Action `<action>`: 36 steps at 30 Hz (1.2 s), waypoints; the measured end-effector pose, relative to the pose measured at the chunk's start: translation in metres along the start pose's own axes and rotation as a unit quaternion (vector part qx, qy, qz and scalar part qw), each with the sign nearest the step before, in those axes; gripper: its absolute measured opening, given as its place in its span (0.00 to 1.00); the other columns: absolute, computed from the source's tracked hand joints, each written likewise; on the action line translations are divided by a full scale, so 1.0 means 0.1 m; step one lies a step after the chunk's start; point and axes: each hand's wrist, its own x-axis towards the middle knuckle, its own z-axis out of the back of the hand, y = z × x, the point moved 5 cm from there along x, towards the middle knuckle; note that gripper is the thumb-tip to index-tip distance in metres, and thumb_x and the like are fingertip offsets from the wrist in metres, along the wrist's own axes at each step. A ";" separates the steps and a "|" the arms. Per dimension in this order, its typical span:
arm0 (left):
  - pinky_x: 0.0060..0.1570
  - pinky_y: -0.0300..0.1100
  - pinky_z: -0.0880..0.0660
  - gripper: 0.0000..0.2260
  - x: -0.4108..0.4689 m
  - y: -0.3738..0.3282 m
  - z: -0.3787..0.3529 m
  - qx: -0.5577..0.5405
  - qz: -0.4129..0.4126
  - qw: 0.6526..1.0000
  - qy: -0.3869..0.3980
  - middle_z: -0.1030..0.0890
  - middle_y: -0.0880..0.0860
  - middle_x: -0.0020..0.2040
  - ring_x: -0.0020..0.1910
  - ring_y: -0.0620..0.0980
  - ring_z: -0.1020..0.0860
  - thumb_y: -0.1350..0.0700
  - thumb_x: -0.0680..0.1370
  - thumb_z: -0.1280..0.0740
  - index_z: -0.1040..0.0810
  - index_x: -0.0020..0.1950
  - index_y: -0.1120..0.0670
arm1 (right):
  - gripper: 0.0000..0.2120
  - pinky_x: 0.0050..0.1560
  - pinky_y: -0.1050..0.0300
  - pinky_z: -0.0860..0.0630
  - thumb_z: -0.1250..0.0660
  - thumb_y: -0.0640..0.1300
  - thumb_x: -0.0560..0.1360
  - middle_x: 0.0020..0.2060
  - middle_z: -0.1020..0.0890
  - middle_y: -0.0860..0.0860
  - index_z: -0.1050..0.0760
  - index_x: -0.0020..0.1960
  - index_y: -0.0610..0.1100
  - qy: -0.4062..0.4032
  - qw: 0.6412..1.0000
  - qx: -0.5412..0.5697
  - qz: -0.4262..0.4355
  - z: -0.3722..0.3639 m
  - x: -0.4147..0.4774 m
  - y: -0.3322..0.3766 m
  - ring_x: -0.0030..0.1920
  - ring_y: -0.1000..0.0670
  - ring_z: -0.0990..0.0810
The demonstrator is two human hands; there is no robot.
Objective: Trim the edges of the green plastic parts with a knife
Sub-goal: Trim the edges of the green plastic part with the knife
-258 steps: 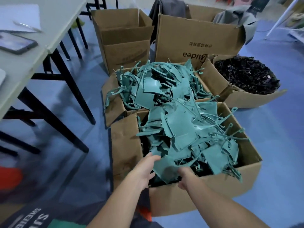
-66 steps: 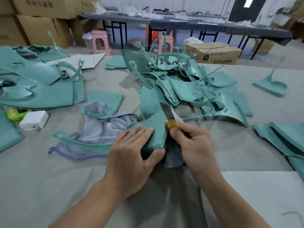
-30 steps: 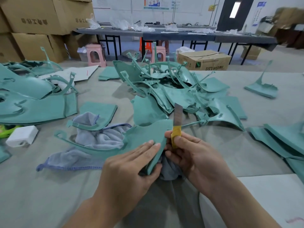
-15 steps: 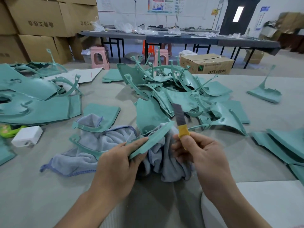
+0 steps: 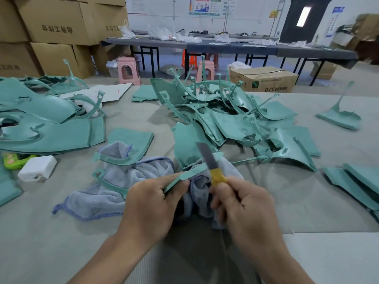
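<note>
A grey tabletop [image 5: 61, 242] carries the work. The heap [image 5: 235, 124] of green parts lies at its middle toward the far edge, with larger panels [image 5: 47, 130] along the left edge and more flat pieces [image 5: 359, 181] at the right edge. A grey-blue cloth [image 5: 106, 191] is bunched near the middle of the near edge, under the work. The left hand [image 5: 151, 212] grips the part [image 5: 184, 177] in hand, thumb and fingers pinching its near end so that it stands edge-up, tilted above the cloth. The right hand [image 5: 246, 210] has its fingers curled round the yellow handle of the knife [image 5: 211, 165], whose blade points up and away, crossing just behind the part's raised edge; whether steel touches plastic cannot be told. A white block [image 5: 37, 167] sits near the left edge. The step in hand appears to be trimming one edge of this part. The next move likely calls for laying the blade against that edge and drawing it along, the left hand steadying the part with its fingers kept out of the blade's path.
</note>
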 end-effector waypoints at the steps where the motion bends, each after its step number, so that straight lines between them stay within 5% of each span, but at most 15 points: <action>1: 0.33 0.18 0.39 0.16 0.00 0.02 0.00 -0.005 0.001 1.000 0.003 0.26 0.27 0.39 0.32 0.27 0.30 0.51 0.77 0.31 0.37 0.54 0.38 | 0.16 0.29 0.51 0.26 0.37 0.56 0.79 0.26 0.21 0.50 0.23 0.38 0.47 0.029 0.999 -0.001 0.020 -0.05 -0.04 0.06 0.25 0.50 0.24; 4: 0.33 0.19 0.38 0.16 0.00 0.04 0.00 -0.003 0.005 1.000 0.005 0.27 0.28 0.37 0.31 0.28 0.30 0.51 0.76 0.31 0.37 0.53 0.38 | 0.19 0.32 0.52 0.27 0.39 0.60 0.77 0.28 0.22 0.51 0.24 0.38 0.47 0.034 0.998 -0.052 0.033 -0.07 -0.04 0.10 0.29 0.50 0.25; 8: 0.33 0.19 0.38 0.15 0.01 0.02 0.00 -0.001 -0.001 1.000 0.006 0.28 0.25 0.34 0.30 0.25 0.31 0.50 0.76 0.31 0.37 0.52 0.37 | 0.19 0.33 0.53 0.28 0.35 0.47 0.81 0.25 0.22 0.50 0.27 0.32 0.43 -0.050 0.988 -0.140 -0.034 0.18 0.12 -0.05 0.28 0.50 0.25; 11: 0.32 0.19 0.39 0.15 0.01 0.03 -0.01 -0.002 -0.004 1.000 0.006 0.28 0.26 0.33 0.29 0.26 0.31 0.51 0.76 0.31 0.37 0.52 0.37 | 0.16 0.28 0.57 0.31 0.34 0.48 0.80 0.24 0.23 0.48 0.24 0.34 0.45 0.010 0.999 -0.031 0.004 0.11 0.05 0.00 0.24 0.53 0.27; 14: 0.32 0.20 0.38 0.14 0.02 0.02 0.00 0.000 -0.006 1.000 0.002 0.28 0.26 0.34 0.30 0.26 0.31 0.50 0.76 0.31 0.36 0.51 0.37 | 0.18 0.29 0.58 0.32 0.37 0.57 0.78 0.26 0.24 0.51 0.25 0.38 0.45 0.105 0.993 -0.034 0.039 -0.07 -0.06 0.06 0.27 0.55 0.28; 17: 0.32 0.21 0.36 0.10 0.01 0.04 -0.01 0.004 0.000 1.000 0.011 0.28 0.27 0.34 0.30 0.27 0.31 0.46 0.77 0.33 0.34 0.50 0.36 | 0.13 0.35 0.51 0.24 0.37 0.52 0.80 0.26 0.20 0.53 0.22 0.39 0.50 0.015 0.994 -0.109 -0.027 0.06 0.10 -0.12 0.28 0.53 0.24; 20: 0.32 0.20 0.38 0.12 0.02 0.03 -0.01 0.009 -0.002 1.000 0.014 0.28 0.25 0.34 0.31 0.25 0.31 0.48 0.76 0.32 0.35 0.51 0.36 | 0.12 0.36 0.46 0.22 0.36 0.47 0.80 0.25 0.19 0.48 0.20 0.39 0.52 -0.026 0.993 -0.057 -0.100 0.18 0.18 -0.24 0.25 0.49 0.23; 25: 0.31 0.19 0.39 0.16 0.02 0.03 -0.01 0.000 0.000 1.000 0.007 0.29 0.24 0.33 0.30 0.25 0.31 0.50 0.76 0.31 0.37 0.52 0.37 | 0.21 0.29 0.54 0.30 0.39 0.61 0.75 0.27 0.21 0.48 0.23 0.39 0.44 0.110 0.994 -0.015 0.007 -0.06 -0.02 0.02 0.24 0.54 0.28; 29: 0.31 0.19 0.40 0.14 0.02 0.02 -0.01 -0.003 -0.007 1.000 0.004 0.29 0.26 0.32 0.29 0.25 0.32 0.50 0.76 0.30 0.35 0.49 0.36 | 0.16 0.34 0.54 0.27 0.37 0.49 0.80 0.25 0.20 0.51 0.21 0.35 0.49 0.029 0.991 -0.109 -0.068 0.10 0.14 -0.19 0.28 0.52 0.23; 31: 0.32 0.18 0.39 0.14 0.01 0.01 0.00 -0.004 -0.013 1.000 0.004 0.29 0.25 0.33 0.30 0.24 0.32 0.50 0.76 0.30 0.35 0.50 0.36 | 0.16 0.31 0.54 0.30 0.36 0.46 0.80 0.24 0.20 0.48 0.20 0.35 0.48 0.009 0.993 -0.064 -0.102 0.15 0.17 -0.24 0.25 0.52 0.25; 36: 0.34 0.19 0.39 0.14 0.00 0.02 -0.02 -0.005 -0.003 1.000 0.008 0.27 0.27 0.38 0.33 0.23 0.31 0.48 0.77 0.32 0.37 0.53 0.36 | 0.19 0.26 0.56 0.32 0.38 0.57 0.77 0.26 0.20 0.46 0.21 0.37 0.44 0.131 0.991 -0.016 0.000 -0.07 -0.02 0.00 0.23 0.51 0.28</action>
